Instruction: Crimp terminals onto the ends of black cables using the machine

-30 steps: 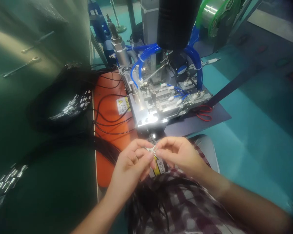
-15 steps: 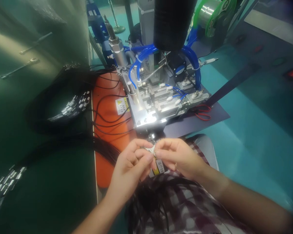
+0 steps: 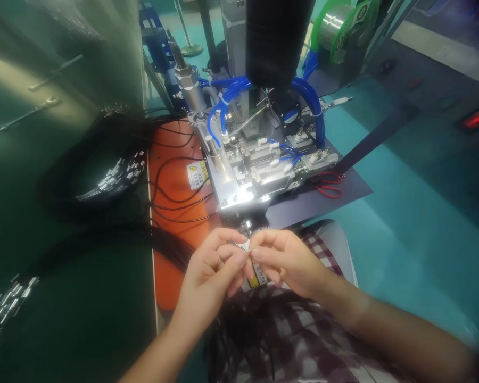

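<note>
My left hand (image 3: 219, 266) and my right hand (image 3: 285, 260) meet fingertip to fingertip just in front of the metal machine (image 3: 259, 170). Both are closed in a pinch, with thumb against fingers. Whatever small pieces sit between the fingertips are too small to name; a tiny reddish spot shows there. Below the fingers, partly covered by them, is a white and yellow label (image 3: 259, 276). Black cables (image 3: 239, 324) hang under my left hand, over a checked cloth on my lap.
Bundles of black cables with shiny metal ends (image 3: 115, 175) lie on the dark green surface at left. An orange board (image 3: 175, 186) carries loose black wires. Blue tubes (image 3: 313, 98) arch over the machine. A green wire spool (image 3: 337, 29) stands at upper right.
The view has shifted slightly, so the machine and spool appear a little further left. Both hands keep their pinch, and the reddish spot now shows between the fingertips.
</note>
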Demonstrator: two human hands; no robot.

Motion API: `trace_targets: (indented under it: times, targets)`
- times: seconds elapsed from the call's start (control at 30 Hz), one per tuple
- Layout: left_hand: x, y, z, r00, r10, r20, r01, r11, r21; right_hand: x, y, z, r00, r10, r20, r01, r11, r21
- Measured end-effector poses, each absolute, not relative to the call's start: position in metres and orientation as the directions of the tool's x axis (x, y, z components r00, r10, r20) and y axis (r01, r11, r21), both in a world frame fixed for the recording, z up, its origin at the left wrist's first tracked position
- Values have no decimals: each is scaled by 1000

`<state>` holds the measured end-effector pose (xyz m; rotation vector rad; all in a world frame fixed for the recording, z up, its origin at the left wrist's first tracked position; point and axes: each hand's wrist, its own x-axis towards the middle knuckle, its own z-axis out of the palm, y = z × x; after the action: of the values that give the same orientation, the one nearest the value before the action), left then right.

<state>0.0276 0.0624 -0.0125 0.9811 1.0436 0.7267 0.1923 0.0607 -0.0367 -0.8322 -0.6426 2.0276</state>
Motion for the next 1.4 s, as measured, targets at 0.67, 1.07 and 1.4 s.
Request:
trace_targets:
  times: [0.67, 1.07, 1.4]
  targets:
    - [30, 62, -13, 344, 852, -394, 0, 419, 908, 195, 62, -30, -369, 858, -359, -442, -501, -744]
    - [28, 63, -12, 368, 845, -387, -44, 432, 901, 191, 59, -35, -372, 867, -332, -496, -488, -719]
    - [30, 62, -13, 375, 830, -412, -73, 469, 880, 190, 59, -33, -379, 851, -364, -483, -517, -706]
